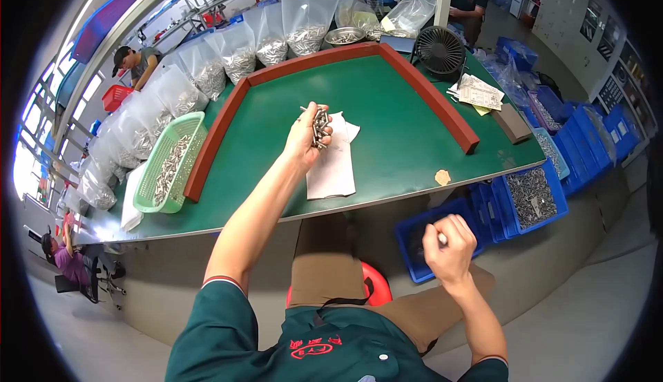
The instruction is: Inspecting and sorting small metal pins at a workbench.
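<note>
While a handful of metal pieces [320, 128] is held in the left hand [301, 137] over the green table [400, 140], the right hand [454, 252] is balled up, contents can't be told. Bags [306, 25] look filled already, but loose ones are left in the basket [164, 205].

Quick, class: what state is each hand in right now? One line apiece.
Left hand: closed around a handful of small, silvery, slender metal pieces.
Right hand: closed, curled inward; what it holds, if anything, cannot be told.

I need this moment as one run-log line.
left hand: holding metal pieces; right hand: closed, contents unclear; white paper: on green table
</note>
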Available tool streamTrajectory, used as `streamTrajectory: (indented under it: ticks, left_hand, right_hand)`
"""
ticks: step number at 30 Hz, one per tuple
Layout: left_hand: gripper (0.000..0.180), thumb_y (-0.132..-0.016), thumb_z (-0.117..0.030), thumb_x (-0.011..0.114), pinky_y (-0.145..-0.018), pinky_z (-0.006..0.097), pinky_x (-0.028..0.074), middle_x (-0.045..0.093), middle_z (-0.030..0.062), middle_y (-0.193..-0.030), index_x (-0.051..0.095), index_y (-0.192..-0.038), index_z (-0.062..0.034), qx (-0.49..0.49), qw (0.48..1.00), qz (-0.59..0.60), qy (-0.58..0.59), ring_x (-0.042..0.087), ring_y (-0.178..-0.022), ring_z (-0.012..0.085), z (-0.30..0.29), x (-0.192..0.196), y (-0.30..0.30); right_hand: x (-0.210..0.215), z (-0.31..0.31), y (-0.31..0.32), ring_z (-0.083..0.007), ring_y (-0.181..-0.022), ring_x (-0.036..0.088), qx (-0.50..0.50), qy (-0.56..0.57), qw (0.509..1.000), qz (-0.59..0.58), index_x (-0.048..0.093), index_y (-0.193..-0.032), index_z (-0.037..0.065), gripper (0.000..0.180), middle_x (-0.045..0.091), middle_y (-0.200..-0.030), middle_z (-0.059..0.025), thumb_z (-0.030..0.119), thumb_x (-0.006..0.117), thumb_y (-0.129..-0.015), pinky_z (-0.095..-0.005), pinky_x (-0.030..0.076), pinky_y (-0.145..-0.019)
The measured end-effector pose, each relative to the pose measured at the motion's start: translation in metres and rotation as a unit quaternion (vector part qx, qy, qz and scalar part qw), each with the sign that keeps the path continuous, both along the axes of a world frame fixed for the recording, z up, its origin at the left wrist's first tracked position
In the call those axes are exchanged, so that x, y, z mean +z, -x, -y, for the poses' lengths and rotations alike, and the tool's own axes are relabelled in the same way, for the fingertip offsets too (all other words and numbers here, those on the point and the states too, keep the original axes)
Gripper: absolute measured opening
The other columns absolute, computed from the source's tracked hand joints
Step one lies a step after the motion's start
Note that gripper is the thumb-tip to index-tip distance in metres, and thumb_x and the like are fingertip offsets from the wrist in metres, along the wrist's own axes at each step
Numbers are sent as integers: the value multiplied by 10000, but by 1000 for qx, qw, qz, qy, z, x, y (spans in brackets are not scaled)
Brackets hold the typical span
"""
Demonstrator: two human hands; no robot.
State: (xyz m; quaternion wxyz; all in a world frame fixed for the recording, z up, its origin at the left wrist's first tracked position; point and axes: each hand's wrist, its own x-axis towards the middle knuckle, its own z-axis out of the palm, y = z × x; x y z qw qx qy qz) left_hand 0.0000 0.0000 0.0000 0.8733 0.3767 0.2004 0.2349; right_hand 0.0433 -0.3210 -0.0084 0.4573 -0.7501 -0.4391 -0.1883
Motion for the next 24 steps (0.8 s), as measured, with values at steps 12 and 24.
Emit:
streamTrajectory:
  ticks: [12,24]
  left_hand:
    - [270,-884,-335,498,-378,174,334,476,-24,-629,574,-863,-77,132,947,-47,-288,422,-480,33,-25,-22,-19]
    - [170,-798,-193,570,-623,389,449,579,123,-779,617,-809,-30,202,724,-152,-642,575,-700,303,-17,-28,-17]
  right_hand:
    - [15,-171,-13,-320,-615,590,50,221,973,42,553,-664,-2,193,585,-614,-154,182,575,-715,-410,458,-562]
    - [-1,-224,-56,-375,-622,589,62,245,967,39,575,-674,-24,133,576,-628,-223,91,508,-669,-467,464,-573]
